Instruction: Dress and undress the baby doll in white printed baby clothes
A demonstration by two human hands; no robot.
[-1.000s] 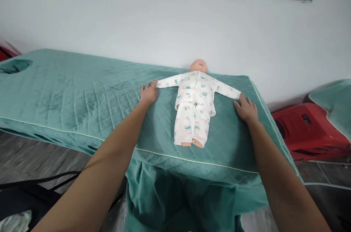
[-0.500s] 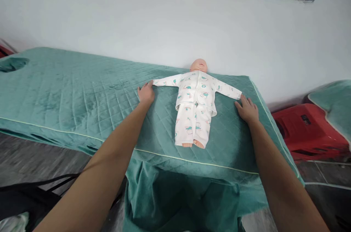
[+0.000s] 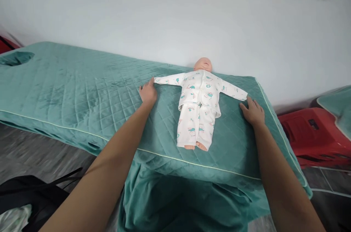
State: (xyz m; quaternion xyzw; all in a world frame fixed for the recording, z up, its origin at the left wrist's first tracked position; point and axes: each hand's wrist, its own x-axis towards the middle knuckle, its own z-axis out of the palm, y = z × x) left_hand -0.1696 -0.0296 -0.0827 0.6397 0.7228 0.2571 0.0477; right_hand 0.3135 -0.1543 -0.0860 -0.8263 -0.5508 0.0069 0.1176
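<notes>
A baby doll (image 3: 203, 64) lies on its back on a green quilted bed cover (image 3: 87, 89), arms stretched out to both sides. It wears a white printed jacket (image 3: 200, 89) with long sleeves and matching trousers (image 3: 195, 126); its toes show below the trouser legs. My left hand (image 3: 148, 92) rests on the cover with its fingers apart, a fingertip touching the end of the left-side sleeve. At the other cuff, my right hand (image 3: 253, 112) lies with the thumb spread from the fingers, one fingertip at the sleeve's edge.
The bed stands against a white wall (image 3: 123, 16). At its left end the cover has a round hole (image 3: 17, 58). Red plastic stools (image 3: 315, 129) stand past the right end. A black bag (image 3: 30, 199) is at the lower left, on the grey floor.
The view has shifted slightly, so the doll and bed's right end appear a little further right. Both hands stay at the sleeve ends, and the doll's pose looks the same.
</notes>
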